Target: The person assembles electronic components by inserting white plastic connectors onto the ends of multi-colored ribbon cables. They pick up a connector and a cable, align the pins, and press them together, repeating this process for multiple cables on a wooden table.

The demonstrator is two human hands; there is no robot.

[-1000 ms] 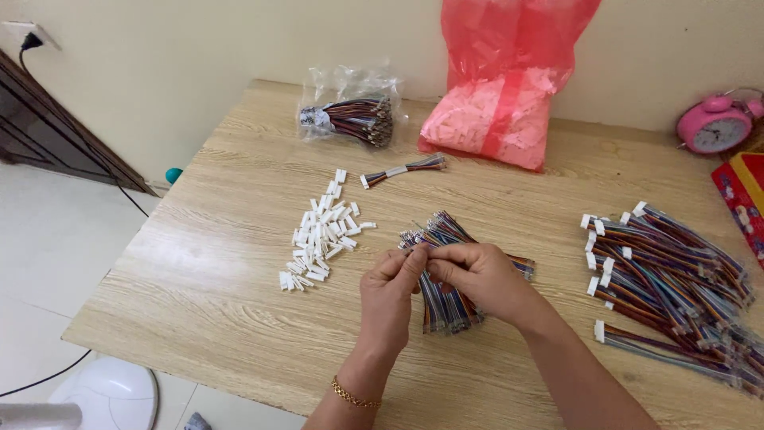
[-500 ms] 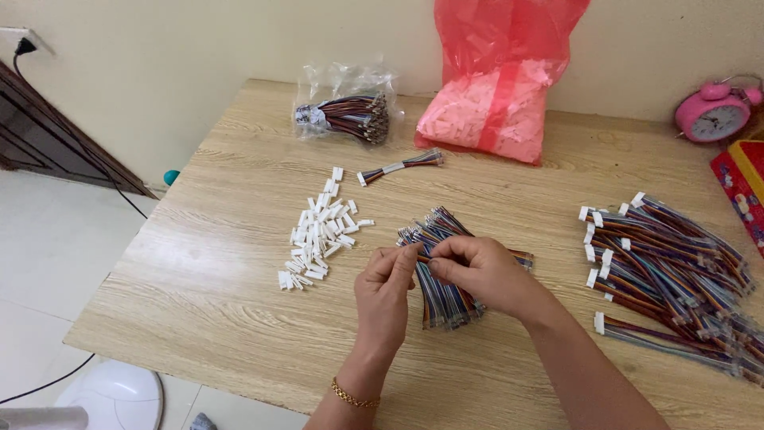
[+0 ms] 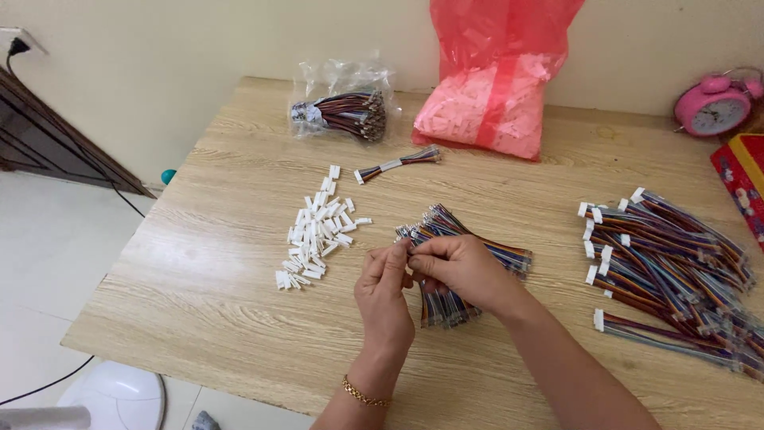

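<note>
At the right of the frame a big heap of finished cables point(image 3: 676, 271) already wears white plugs, while a smaller bare bundle point(image 3: 461, 263) waits mid-table beside loose white connectors point(image 3: 318, 231). The left hand point(image 3: 385, 299) and right hand point(image 3: 458, 267) meet at centre, fingertips pinching one cable end.

Bare forearms (sleeveless); gold chain bracelet point(image 3: 366, 392), left wrist.
</note>
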